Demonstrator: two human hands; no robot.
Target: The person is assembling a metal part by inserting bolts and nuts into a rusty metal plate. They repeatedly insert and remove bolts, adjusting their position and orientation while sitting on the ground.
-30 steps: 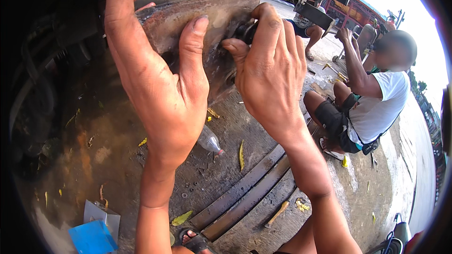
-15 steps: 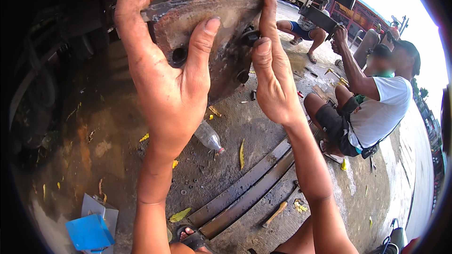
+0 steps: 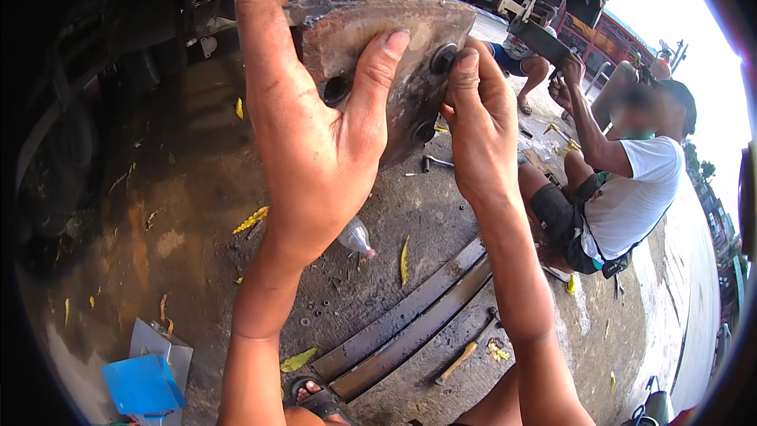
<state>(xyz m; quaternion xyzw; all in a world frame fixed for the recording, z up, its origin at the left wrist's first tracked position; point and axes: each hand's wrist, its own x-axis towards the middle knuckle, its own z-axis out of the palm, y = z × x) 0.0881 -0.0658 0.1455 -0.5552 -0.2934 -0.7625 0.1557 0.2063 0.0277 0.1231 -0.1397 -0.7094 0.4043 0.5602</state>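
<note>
Plate (image 3: 418, 80) edge at right hand (image 3: 484, 130), concrete (image 3: 430, 209) below

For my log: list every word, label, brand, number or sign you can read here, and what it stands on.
None can be read.
Rusty brown metal plate with round holes: no lettering visible.
Flat blue rectangular piece: no lettering visible.
Clear plastic bottle: any marking is too small to read.
Red background structure: too small and blurred to tell.
</note>
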